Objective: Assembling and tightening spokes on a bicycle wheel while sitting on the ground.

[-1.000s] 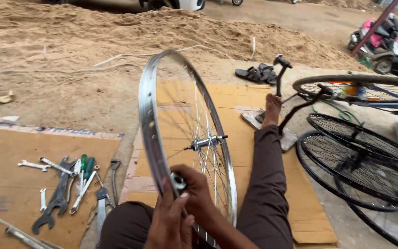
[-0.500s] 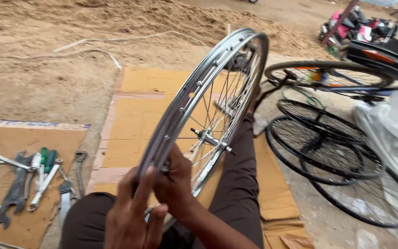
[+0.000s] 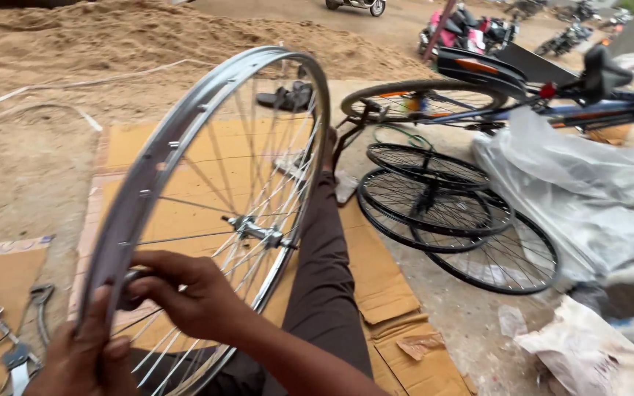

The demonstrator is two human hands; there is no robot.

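**Turning the silver wheel on its rim**

Gripping the bare silver wheel (image 3: 207, 213) low on its rim, both hands sit at the lower left of the frame. The left hand (image 3: 86, 356) is closed around the rim's outer edge; the right hand (image 3: 192, 297) pinches a small fitting on the rim. Compared with half a second ago, the wheel stands more upright and its hub (image 3: 254, 231) sits nearer mid-frame, so a new stretch of rim is under the fingers. Black wheels (image 3: 449, 213) lie right of centre; tools (image 3: 1, 337) lie at lower left.
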